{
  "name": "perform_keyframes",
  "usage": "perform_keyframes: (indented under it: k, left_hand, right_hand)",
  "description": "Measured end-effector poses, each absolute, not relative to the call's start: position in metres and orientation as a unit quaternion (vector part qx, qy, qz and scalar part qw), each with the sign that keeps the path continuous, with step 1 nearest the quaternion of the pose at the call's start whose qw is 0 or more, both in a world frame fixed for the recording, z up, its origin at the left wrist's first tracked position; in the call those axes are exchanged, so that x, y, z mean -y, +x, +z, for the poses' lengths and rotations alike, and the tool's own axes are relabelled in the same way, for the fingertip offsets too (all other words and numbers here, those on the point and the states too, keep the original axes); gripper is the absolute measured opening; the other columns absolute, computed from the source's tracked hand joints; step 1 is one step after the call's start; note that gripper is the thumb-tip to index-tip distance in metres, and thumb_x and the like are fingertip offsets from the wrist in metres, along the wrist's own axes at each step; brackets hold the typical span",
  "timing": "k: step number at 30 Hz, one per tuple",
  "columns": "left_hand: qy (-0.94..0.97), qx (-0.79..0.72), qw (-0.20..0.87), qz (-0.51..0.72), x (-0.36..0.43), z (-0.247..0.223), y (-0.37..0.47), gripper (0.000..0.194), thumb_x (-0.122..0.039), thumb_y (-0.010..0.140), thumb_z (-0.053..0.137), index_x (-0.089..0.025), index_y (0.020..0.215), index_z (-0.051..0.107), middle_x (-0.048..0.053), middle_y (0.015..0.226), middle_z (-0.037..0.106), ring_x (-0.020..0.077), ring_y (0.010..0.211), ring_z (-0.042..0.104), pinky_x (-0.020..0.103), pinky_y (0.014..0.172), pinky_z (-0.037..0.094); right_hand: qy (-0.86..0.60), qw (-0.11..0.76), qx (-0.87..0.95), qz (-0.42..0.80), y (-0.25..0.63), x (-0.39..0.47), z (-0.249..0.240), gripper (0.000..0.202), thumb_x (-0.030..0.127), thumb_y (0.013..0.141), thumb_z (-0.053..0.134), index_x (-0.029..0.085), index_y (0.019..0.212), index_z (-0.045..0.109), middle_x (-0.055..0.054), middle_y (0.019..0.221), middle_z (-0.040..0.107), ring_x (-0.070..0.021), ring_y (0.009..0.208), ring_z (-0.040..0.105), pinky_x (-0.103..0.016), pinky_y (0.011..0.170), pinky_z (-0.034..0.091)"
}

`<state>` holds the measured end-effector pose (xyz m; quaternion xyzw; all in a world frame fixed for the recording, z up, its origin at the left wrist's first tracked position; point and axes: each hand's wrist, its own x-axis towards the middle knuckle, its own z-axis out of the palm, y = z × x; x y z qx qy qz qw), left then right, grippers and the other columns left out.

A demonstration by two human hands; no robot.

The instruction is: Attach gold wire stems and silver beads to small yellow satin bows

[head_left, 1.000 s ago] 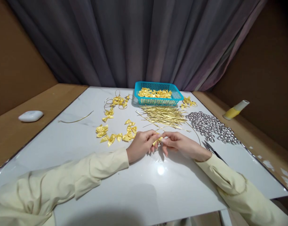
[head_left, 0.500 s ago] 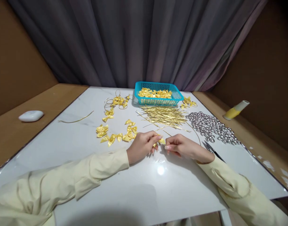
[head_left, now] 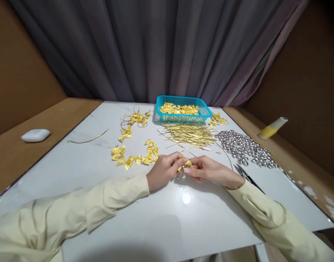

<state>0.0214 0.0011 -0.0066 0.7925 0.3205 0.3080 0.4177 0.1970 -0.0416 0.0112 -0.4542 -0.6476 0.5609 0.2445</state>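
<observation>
Between my two hands is a small yellow ribbon bow (head_left: 188,163) with a silver bead (head_left: 183,166) at it. My left hand (head_left: 165,168) pinches the bow from the left, thumb on top. From the right, the thumb and fingers of my right hand (head_left: 206,168) close on the bow by the bead. Fingers cover much of the bow, so how the bead is fixed cannot be seen. Several loose yellow bows (head_left: 131,160) lie left of my hands. A pile of gold twist ties (head_left: 190,136) lies just beyond them.
A blue basket (head_left: 183,118) of yellow bows stands at the back. Silver beads (head_left: 245,147) are heaped at right, near black scissors (head_left: 249,176). Bows with gold loops (head_left: 138,117) lie back left. A single tie (head_left: 87,138), a white case (head_left: 36,135) and a yellow-and-white tube (head_left: 273,128) lie farther out.
My right hand has moved left to the bow and now grips it beside the bead. My left hand has stayed in place, holding the bow.
</observation>
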Motion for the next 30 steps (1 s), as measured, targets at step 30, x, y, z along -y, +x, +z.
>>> perform_keyframes:
  k: [30]
  left_hand:
    - [0.708, -0.309, 0.597, 0.215, -0.0101, -0.0078, 0.0246, 0.030, -0.046, 0.078, 0.054, -0.018, 0.080, 0.046, -0.005, 0.050, 0.052, 0.0077, 0.045, 0.044, 0.017, 0.043, 0.030]
  right_hand:
    - [-0.507, 0.294, 0.635, 0.503, 0.1931, 0.0401, 0.0022, 0.033, 0.046, 0.070, 0.064, 0.013, 0.072, 0.062, 0.006, 0.048, 0.039, -0.0065, 0.043, 0.034, -0.022, 0.043, 0.023]
